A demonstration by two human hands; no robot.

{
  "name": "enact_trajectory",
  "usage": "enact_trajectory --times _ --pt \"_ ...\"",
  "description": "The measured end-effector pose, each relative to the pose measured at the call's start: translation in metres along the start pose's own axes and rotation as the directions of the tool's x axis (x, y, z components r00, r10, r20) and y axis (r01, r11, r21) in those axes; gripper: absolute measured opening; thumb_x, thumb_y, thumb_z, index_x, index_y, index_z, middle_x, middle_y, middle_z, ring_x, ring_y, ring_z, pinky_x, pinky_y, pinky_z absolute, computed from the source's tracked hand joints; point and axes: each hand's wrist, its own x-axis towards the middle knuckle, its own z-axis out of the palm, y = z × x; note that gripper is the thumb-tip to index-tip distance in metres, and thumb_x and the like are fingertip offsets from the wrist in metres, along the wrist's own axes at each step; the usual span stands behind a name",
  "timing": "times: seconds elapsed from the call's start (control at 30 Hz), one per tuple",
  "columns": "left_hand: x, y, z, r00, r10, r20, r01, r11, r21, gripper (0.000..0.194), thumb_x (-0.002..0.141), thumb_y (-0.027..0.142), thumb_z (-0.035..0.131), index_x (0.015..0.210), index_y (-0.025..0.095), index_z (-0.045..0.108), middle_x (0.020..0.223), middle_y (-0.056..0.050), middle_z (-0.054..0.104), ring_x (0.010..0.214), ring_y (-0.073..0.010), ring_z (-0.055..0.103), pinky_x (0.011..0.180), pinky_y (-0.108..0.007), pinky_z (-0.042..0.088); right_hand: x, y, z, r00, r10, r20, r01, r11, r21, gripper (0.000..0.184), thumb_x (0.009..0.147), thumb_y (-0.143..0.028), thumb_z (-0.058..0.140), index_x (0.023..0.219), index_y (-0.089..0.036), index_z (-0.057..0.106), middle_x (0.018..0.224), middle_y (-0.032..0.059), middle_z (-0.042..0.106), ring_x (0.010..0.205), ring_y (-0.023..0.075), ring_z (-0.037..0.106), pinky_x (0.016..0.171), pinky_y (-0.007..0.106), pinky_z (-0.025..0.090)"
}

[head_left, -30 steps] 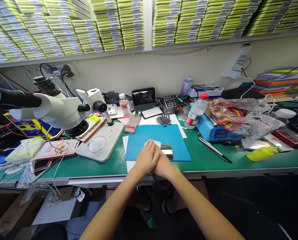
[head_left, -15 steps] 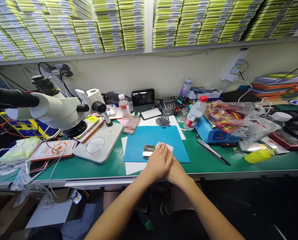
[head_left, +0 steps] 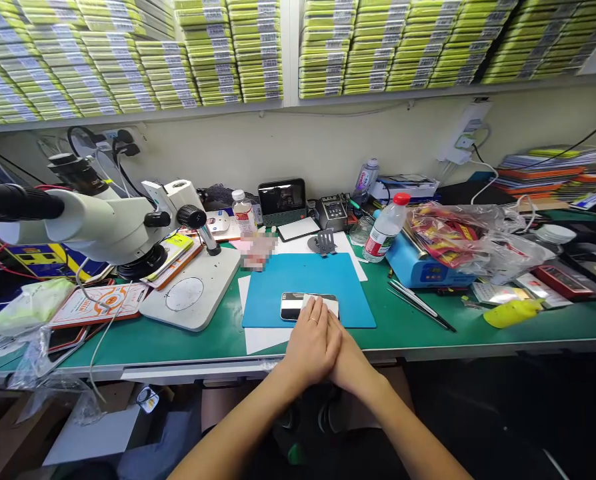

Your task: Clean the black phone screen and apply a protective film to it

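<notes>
A phone (head_left: 292,306) with a dark, shiny face lies flat across the blue mat (head_left: 263,280). On its right part rests a folded white wipe (head_left: 322,301), which covers some of the face. My left hand (head_left: 314,340), with a ring on one finger, lies over my right hand; its fingers are stretched out side by side, tips pressed on the wipe. My right hand (head_left: 349,357) comes in from the right beneath it, and its fingers are mostly hidden, so their grip cannot be made out.
A microscope (head_left: 98,220) stands left over its pale base (head_left: 208,293). Tweezers (head_left: 421,303), a yellow bottle (head_left: 513,312) and a red-capped bottle (head_left: 385,230) are to the right. Behind the mat are a phone stand (head_left: 324,243) and a small screen (head_left: 282,197). Stacked packs (head_left: 255,53) fill the shelf above.
Both hands and the wipe have shifted relative to the phone, and more of the phone's right end shows. The whole view has moved slightly.
</notes>
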Motion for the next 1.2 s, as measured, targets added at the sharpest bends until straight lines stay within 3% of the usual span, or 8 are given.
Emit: enact_trajectory --times 0.17,0.33,0.47,0.63,0.73,0.83,1.0,1.2 --pt "0.028 -0.012 -0.003 1.000 -0.009 0.028 0.010 1.000 -0.013 0.057 0.103 0.035 0.031 0.144 -0.002 0.048 0.155 -0.021 0.041 0.150 -0.0313 0.030 0.123 -0.049 0.030 0.026 0.017 0.005 1.000 -0.013 -0.021 0.013 0.999 0.039 0.080 0.094 -0.025 0.051 0.163 -0.020 0.010 0.161 0.0118 0.036 0.147 0.0318 0.038 0.122 0.054 0.032" --pt "0.014 -0.047 -0.029 0.990 -0.116 0.083 0.117 0.993 -0.005 0.058 0.104 0.038 0.031 0.147 0.001 0.044 0.158 -0.019 0.038 0.151 -0.0301 0.029 0.123 -0.048 0.031 0.063 -0.011 0.024 0.997 -0.076 -0.031 0.078 0.994 0.073 0.079 0.092 -0.024 0.055 0.162 -0.019 0.018 0.160 0.0130 0.038 0.146 0.0340 0.037 0.122 0.056 0.030" --pt "-0.010 -0.036 -0.025 0.997 -0.075 0.021 0.075 0.997 0.012 0.059 0.103 0.038 0.032 0.148 0.000 0.042 0.158 -0.021 0.037 0.151 -0.0309 0.027 0.124 -0.049 0.030 0.038 -0.021 0.023 0.996 -0.072 -0.055 0.076 0.995 0.072 0.080 0.092 -0.026 0.055 0.162 -0.017 0.017 0.162 0.0126 0.035 0.148 0.0335 0.035 0.122 0.054 0.033" --pt "-0.001 0.000 -0.002 1.000 0.024 -0.019 -0.024 0.999 0.022 0.062 0.101 0.040 0.037 0.145 -0.004 0.046 0.155 -0.024 0.040 0.150 -0.0346 0.030 0.125 -0.049 0.028 -0.001 0.008 0.007 0.992 -0.058 -0.116 0.066 0.996 0.068 0.078 0.095 -0.026 0.049 0.163 -0.024 0.011 0.160 0.0067 0.041 0.143 0.0323 0.043 0.118 0.050 0.041" --pt "0.024 -0.001 0.000 1.000 0.025 -0.010 -0.025 1.000 0.005 0.060 0.102 0.039 0.035 0.142 -0.003 0.050 0.154 -0.023 0.043 0.149 -0.0330 0.034 0.124 -0.048 0.029 0.010 0.027 0.005 0.990 -0.061 -0.128 0.071 0.995 0.074 0.079 0.094 -0.024 0.051 0.163 -0.024 0.014 0.157 0.0080 0.046 0.140 0.0356 0.047 0.118 0.053 0.040" --pt "0.038 -0.020 -0.011 0.999 -0.026 0.033 0.026 1.000 -0.006 0.056 0.102 0.035 0.033 0.142 0.000 0.051 0.153 -0.020 0.045 0.148 -0.0308 0.035 0.124 -0.047 0.031 0.039 0.029 0.013 0.991 -0.069 -0.113 0.079 0.993 0.087 0.078 0.092 -0.022 0.052 0.162 -0.021 0.018 0.156 0.0116 0.047 0.140 0.0369 0.046 0.118 0.057 0.037" --pt "0.011 -0.041 -0.029 0.995 -0.100 0.031 0.100 0.995 0.000 0.058 0.103 0.037 0.033 0.146 0.000 0.045 0.157 -0.020 0.040 0.151 -0.0313 0.030 0.124 -0.048 0.030 0.054 -0.002 0.026 0.992 -0.090 -0.093 0.100 0.989 0.113 0.075 0.094 -0.020 0.051 0.161 -0.021 0.020 0.160 0.0116 0.040 0.144 0.0319 0.042 0.121 0.055 0.032" --pt "-0.013 -0.012 -0.022 0.994 -0.105 0.025 0.106 0.994 -0.024 0.064 0.102 0.041 0.039 0.147 -0.003 0.044 0.157 -0.024 0.037 0.152 -0.0356 0.024 0.125 -0.051 0.026 0.018 -0.006 0.023 0.992 -0.058 -0.113 0.075 0.987 0.144 0.071 0.095 -0.020 0.049 0.161 -0.022 0.022 0.157 0.0116 0.045 0.142 0.0277 0.046 0.117 0.050 0.041"
